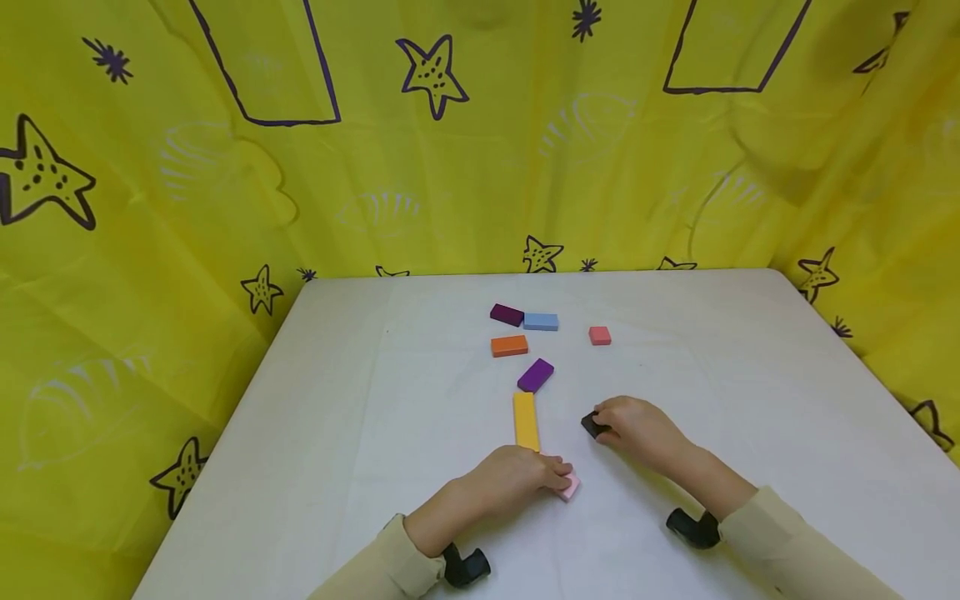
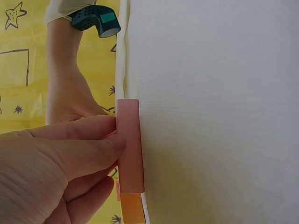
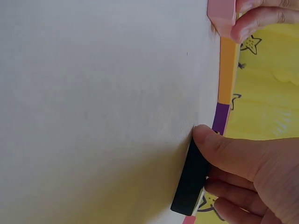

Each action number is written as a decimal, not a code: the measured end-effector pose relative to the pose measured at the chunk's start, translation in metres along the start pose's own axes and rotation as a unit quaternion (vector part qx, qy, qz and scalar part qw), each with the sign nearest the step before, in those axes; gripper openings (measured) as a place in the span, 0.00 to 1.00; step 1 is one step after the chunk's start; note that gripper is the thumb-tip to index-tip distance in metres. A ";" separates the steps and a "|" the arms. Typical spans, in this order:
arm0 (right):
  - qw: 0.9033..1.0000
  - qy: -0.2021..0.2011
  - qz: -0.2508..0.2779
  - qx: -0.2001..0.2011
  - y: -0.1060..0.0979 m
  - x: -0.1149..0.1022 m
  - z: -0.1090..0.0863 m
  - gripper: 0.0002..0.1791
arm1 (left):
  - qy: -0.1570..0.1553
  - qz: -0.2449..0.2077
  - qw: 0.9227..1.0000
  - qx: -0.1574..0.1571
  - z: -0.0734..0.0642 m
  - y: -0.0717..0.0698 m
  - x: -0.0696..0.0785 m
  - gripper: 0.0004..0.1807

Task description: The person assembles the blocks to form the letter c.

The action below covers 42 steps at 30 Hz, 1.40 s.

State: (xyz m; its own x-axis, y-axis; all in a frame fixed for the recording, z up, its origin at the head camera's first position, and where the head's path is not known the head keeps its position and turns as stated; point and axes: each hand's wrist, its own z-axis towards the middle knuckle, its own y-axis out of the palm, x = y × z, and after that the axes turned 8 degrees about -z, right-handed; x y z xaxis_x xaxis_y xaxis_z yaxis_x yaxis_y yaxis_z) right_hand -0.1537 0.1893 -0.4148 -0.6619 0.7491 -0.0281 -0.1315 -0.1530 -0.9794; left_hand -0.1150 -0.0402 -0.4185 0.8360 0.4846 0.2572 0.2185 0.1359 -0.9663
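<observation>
Thumb and fingers of my left hand (image 1: 513,477) pinch a pink block (image 2: 130,147), which lies at the near end of a long yellow block (image 1: 527,421). To its right, my right hand (image 1: 637,429) grips a black block (image 3: 190,177) between thumb and fingers, low over the white table. Much of the pink block is hidden under the left fingers in the head view. Beyond the yellow block's far end sits a purple block (image 1: 536,376), turned at a slant.
Farther back are an orange block (image 1: 509,346), a dark maroon block (image 1: 507,315) beside a light blue block (image 1: 541,322), and a small red block (image 1: 600,336) to the right. The white table (image 1: 420,375) ends at a yellow patterned curtain (image 1: 480,167).
</observation>
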 end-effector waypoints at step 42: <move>0.998 -0.055 0.005 0.009 -0.008 -0.032 -0.027 0.08 | 0.009 -0.003 1.000 0.007 -0.001 0.000 0.000 0.16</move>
State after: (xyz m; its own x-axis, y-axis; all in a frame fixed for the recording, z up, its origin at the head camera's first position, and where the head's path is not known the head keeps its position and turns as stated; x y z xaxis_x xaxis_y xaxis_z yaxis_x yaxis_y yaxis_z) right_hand -0.1117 0.1835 -0.4117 -0.7408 0.6716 -0.0152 -0.1365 -0.1726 -0.9755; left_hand -0.1146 -0.0412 -0.4188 0.8441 0.4673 0.2629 0.2164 0.1517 -0.9645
